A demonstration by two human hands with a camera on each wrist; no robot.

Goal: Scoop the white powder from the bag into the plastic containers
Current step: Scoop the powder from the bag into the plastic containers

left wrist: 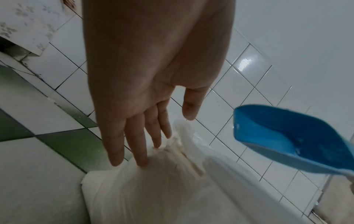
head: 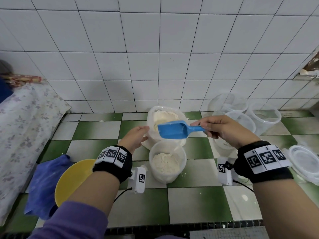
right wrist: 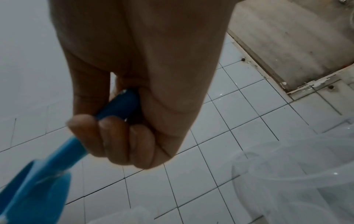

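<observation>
An open plastic bag (head: pixel 165 116) of white powder stands on the green-and-white checked counter near the wall. In front of it a clear round container (head: pixel 167 161) holds some powder. My right hand (head: pixel 219 130) grips the handle of a blue scoop (head: pixel 174 130), which hangs empty over the bag's front and above the container; its fingers (right wrist: pixel 118 141) curl round the handle (right wrist: pixel 118 104). My left hand (head: pixel 138 135) rests with straight fingers (left wrist: pixel 141 145) against the bag's left side (left wrist: pixel 153 181). The scoop's bowl (left wrist: pixel 295 139) shows to the right of that hand.
Several empty clear containers (head: pixel 248 112) stand at the back right, and a stack of lids (head: pixel 305 161) lies at the right edge. A yellow bowl (head: pixel 72 178) and a blue cloth (head: pixel 44 183) sit at the left. A flowered cloth (head: pixel 25 121) covers something at far left.
</observation>
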